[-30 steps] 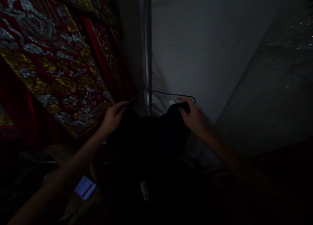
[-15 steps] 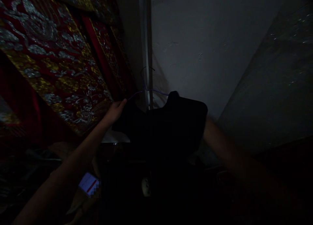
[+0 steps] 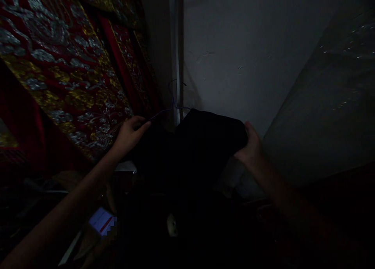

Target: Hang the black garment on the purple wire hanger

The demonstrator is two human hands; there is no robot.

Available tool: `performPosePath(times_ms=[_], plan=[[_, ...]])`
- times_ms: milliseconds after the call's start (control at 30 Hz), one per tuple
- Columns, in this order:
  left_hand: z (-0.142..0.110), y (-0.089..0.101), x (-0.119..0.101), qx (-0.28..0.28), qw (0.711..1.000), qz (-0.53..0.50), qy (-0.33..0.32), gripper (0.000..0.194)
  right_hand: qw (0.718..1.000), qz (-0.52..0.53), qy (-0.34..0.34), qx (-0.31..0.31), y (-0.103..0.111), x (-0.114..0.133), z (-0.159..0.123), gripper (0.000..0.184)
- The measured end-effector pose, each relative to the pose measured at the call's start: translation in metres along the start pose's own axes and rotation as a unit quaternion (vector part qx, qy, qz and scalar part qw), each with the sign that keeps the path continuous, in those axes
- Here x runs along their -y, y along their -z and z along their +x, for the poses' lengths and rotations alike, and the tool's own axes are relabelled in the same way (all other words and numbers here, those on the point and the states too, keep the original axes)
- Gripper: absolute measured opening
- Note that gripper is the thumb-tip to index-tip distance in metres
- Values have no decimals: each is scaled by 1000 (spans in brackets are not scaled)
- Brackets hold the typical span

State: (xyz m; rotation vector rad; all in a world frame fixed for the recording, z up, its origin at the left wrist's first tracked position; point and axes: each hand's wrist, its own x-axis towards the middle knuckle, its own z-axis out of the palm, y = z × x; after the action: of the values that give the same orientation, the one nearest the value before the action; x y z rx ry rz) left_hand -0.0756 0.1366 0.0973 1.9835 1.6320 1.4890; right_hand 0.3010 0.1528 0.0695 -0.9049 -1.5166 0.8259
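Note:
A black garment (image 3: 208,144) hangs on a thin purple wire hanger (image 3: 161,112), its hook up by a vertical pole. My left hand (image 3: 129,135) is closed at the garment's left shoulder, thumb lying along the hanger's arm. At the opposite shoulder, my right hand (image 3: 251,144) grips the outer edge of the cloth, its fingers partly hidden behind the fabric. The lower part of the garment fades into the dark, so its full shape cannot be made out.
Red cloth (image 3: 79,66) with gold and silver embroidery drapes at the left. The pole (image 3: 177,46) stands before a pale wall (image 3: 249,58). Clear plastic-like sheeting (image 3: 331,105) covers the right side. Below lie a lit white-and-red panel (image 3: 100,220) and a small pale object (image 3: 172,225).
The garment's right shoulder has slid inward and covers more of the hanger. My right hand now shows gripping its edge. My left hand has shifted slightly left.

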Motion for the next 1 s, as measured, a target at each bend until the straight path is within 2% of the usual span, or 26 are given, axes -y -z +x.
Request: performPosePath(times_ms=[67,133,233,333,433,500,533,600,667,767,833,900,933,1000], plan=[[1,-4,-10,24,999,29,-27,40,999,52,-1,-15,14,18,1,74],[4,-10,-16,49,996,56,-41,41,997,63,23,-49,23,40,2,67],[8,-16,-12,61,995,64,-42,40,992,49,67,-99,24,61,7,57],[14,-19,-2,43,997,54,-25,42,982,117,73,-127,17,61,30,46],[23,-19,1,10,999,52,4,44,945,279,46,-165,4,64,64,30],[27,-19,-2,-5,999,44,12,43,927,342,45,-146,-10,78,74,26],[26,-20,-5,-5,999,40,11,42,929,346,55,-119,-19,88,71,27],[21,-22,-10,-1,999,45,-6,40,945,313,88,-40,-39,110,51,29],[9,-25,-14,-1,998,57,-29,40,960,253,111,50,-56,129,19,32],[-10,-24,-17,-27,997,40,-55,39,965,141,142,169,-68,140,-24,25],[-17,-19,-18,-64,996,15,-62,41,967,63,169,181,-65,130,-34,15],[-18,-12,-22,-91,994,-18,-51,50,970,-19,185,157,-60,109,-30,10],[-17,-9,-25,-89,994,-41,-38,58,970,-58,184,148,-59,96,-26,9],[-16,-4,-37,-32,995,-96,-16,76,963,-131,182,150,-61,70,-19,17]])
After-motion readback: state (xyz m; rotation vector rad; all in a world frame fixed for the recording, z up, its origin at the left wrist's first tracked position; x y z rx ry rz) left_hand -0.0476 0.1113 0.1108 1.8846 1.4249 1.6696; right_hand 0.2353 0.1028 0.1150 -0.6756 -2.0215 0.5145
